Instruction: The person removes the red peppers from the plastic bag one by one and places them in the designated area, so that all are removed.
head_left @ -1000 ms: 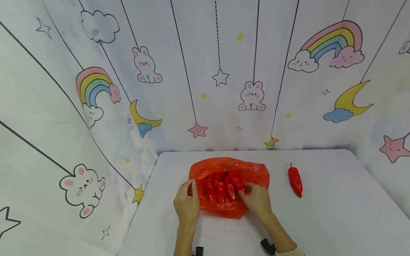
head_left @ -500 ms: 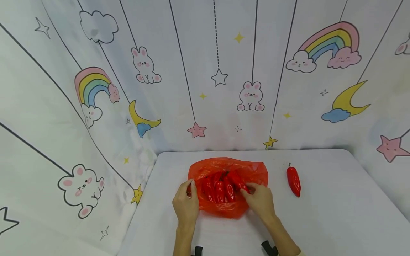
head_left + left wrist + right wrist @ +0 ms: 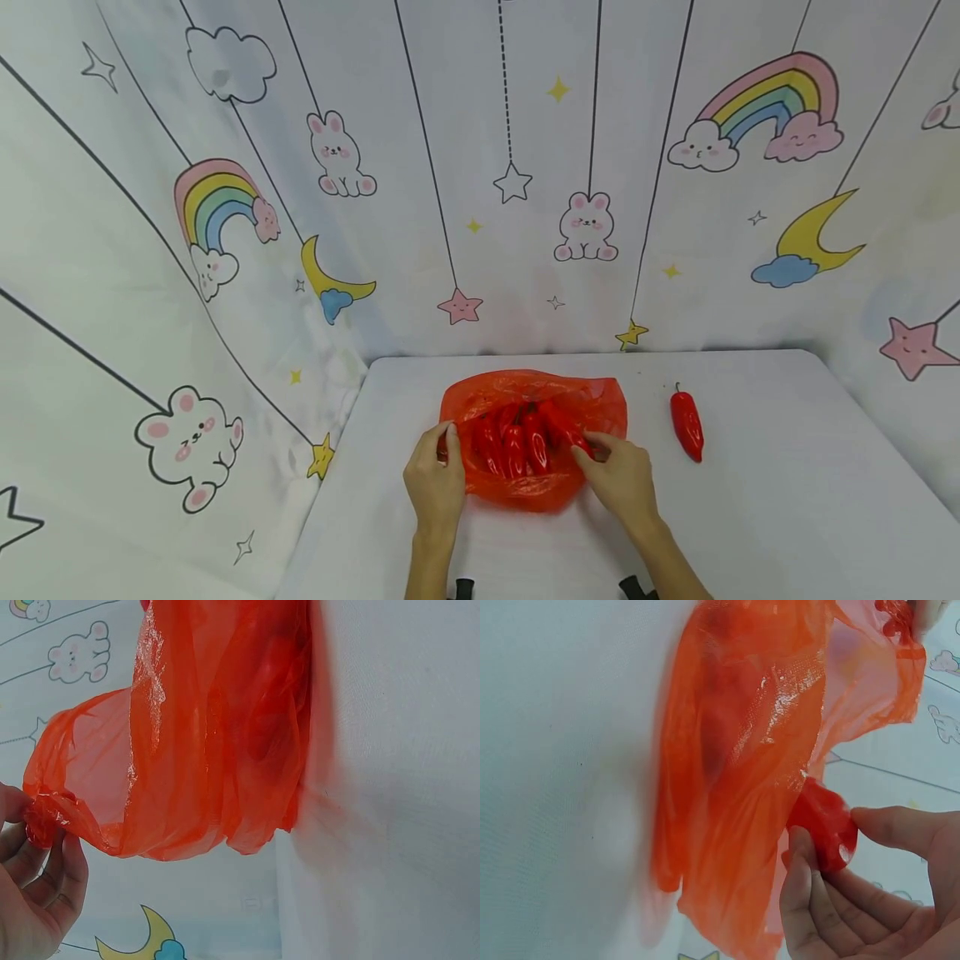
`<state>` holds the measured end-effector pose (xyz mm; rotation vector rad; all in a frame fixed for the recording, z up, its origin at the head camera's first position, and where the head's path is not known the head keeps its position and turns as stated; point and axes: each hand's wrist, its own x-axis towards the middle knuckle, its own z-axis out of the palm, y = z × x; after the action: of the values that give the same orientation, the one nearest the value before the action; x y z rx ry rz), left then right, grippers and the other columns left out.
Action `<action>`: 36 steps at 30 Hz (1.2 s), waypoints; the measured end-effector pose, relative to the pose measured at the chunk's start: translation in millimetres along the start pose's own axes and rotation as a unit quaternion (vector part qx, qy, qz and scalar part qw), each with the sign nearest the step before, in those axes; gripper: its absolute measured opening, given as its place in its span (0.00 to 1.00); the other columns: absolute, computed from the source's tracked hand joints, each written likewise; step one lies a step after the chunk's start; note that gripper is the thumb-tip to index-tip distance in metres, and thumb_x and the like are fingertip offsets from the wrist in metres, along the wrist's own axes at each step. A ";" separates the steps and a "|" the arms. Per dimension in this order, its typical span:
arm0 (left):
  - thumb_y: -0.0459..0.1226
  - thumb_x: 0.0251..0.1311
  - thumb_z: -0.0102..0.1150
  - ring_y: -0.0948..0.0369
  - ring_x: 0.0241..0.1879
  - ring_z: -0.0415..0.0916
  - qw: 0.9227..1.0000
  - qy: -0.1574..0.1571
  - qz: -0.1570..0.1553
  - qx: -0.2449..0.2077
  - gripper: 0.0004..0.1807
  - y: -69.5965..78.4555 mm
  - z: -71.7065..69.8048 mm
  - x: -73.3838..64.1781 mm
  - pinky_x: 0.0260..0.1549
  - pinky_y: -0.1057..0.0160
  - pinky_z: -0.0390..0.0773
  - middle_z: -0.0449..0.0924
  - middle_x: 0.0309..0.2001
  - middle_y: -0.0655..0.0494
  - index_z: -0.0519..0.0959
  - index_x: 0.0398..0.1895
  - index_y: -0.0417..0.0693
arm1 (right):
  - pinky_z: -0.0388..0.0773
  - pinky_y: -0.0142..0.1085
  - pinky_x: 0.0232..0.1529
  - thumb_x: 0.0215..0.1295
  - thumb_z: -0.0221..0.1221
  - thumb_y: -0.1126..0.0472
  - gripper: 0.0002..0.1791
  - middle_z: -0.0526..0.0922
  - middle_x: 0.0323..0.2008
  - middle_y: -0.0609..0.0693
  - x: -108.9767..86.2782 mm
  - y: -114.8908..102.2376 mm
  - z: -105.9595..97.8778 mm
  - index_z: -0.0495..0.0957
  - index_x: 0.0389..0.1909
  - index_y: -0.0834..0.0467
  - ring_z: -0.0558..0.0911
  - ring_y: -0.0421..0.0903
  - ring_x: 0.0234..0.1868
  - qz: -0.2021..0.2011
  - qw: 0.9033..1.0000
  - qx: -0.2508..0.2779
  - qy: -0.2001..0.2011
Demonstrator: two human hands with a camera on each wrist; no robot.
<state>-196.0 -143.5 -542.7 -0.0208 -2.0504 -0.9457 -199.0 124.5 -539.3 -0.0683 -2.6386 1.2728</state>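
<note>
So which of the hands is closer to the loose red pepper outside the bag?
Right. The right hand is left of the loose pepper, holding another pepper; the left hand is farther, gripping the left edge of the bag.

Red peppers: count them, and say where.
6 at least: one pepper alone on the table, one pinched by the right hand, three side by side in the red bag, another behind them; more may be hidden inside.
</note>
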 end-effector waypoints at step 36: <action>0.36 0.71 0.65 0.61 0.31 0.79 1.000 -0.006 -0.003 -0.004 0.08 0.4 0.1 -0.6 0.36 0.80 0.78 0.87 0.38 0.53 0.87 0.46 0.42 | 0.88 0.37 0.36 0.65 0.72 0.53 0.23 0.91 0.43 0.58 -3.1 22.4 -50.5 0.86 0.56 0.62 0.90 0.57 0.41 0.013 0.997 -0.006 0.075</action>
<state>-195.6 -143.0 -543.0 -0.0236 -2.0593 -0.9593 -186.6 177.0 -526.7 -0.1921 -2.5260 1.2101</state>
